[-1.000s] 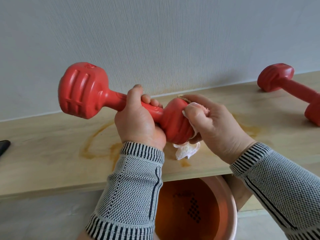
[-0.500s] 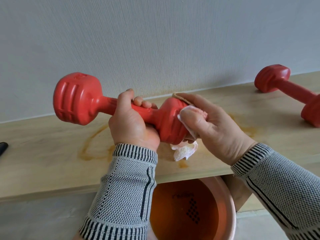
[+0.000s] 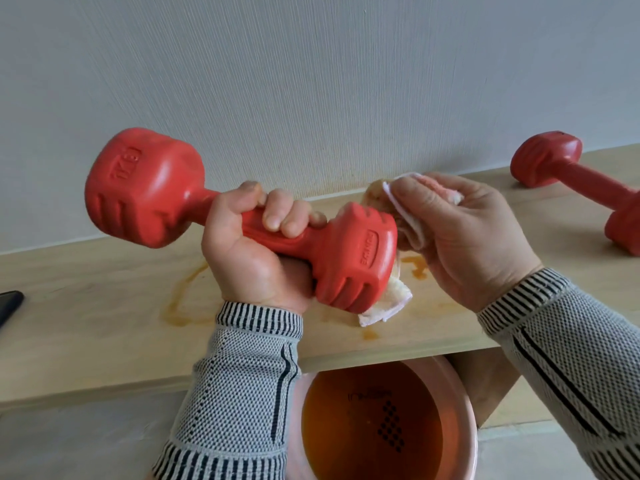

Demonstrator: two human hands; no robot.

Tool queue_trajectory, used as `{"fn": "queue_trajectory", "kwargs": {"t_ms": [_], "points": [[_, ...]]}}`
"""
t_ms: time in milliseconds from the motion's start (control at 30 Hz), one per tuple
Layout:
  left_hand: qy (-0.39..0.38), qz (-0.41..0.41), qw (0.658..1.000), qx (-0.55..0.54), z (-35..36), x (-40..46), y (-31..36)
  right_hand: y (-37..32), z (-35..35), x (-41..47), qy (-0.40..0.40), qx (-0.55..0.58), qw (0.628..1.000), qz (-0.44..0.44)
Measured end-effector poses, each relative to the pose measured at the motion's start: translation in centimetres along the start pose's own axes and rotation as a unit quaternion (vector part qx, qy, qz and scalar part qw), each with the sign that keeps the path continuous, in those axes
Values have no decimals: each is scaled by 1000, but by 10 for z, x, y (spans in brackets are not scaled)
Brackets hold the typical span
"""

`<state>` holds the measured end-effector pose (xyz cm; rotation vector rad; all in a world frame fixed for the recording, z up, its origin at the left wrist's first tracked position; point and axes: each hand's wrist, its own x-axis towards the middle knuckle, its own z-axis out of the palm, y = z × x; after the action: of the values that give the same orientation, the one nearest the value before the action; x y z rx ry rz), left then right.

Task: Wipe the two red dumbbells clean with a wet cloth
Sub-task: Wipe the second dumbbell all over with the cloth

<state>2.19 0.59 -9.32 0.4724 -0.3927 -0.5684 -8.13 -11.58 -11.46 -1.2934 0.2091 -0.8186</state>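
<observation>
A: What's changed?

B: The left hand [image 3: 256, 258], clenched round the handle, has rolled the dumbbell [image 3: 239, 223] over, so a fresh face of the near head meets the wet cloth [image 3: 408, 216] gripped in the right hand [image 3: 464, 237].

A: Count?

B: Two dumbbells; the second dumbbell [image 3: 581, 188] lies untouched on the wooden shelf [image 3: 86, 323], far right. One cloth, one basin [image 3: 464, 410].
</observation>
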Motion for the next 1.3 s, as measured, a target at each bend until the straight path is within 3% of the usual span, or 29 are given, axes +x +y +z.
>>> {"fn": "queue_trajectory", "kwargs": {"t_ms": [133,333,400,467,533,567,633,667,733,900,1000,1067,1133,1233,1300], "points": [[-43,0,999,21,2,0,3,-3,-1,2,40,59,997,30],[-61,-9,998,29,-1,2,8,-8,-12,7,72,49,996,30],[-26,3,999,47,-1,4,5,-13,-14,9,88,54,994,28],[56,23,995,83,-2,10,-3,-21,-11,8,113,75,991,21],[145,53,981,120,-9,19,-12,-29,-2,4,74,100,992,9],[170,53,974,138,-11,23,-14,-32,3,3,16,94,995,6],[179,-9,960,217,-25,32,-18,-36,14,-4,-133,-3,991,19],[147,-69,961,224,-29,33,-19,-35,19,-8,-196,-82,977,32],[107,-149,973,139,-28,26,-18,-27,26,-15,-253,-241,937,25],[179,-73,981,33,-11,17,-15,-22,30,-16,-85,-518,843,-120],[208,-35,977,-11,-7,20,-10,-32,27,-15,-69,-571,816,-57],[189,-34,981,-18,-7,18,-8,-30,23,-13,-91,-622,776,-50],[163,-43,985,-24,-9,19,-9,-26,21,-11,-109,-591,798,-41],[121,-61,990,-23,-8,17,-12,-15,24,-7,-97,-415,904,-18],[117,-44,992,14,-5,13,-19,-5,26,0,-31,-296,955,-1]]}}
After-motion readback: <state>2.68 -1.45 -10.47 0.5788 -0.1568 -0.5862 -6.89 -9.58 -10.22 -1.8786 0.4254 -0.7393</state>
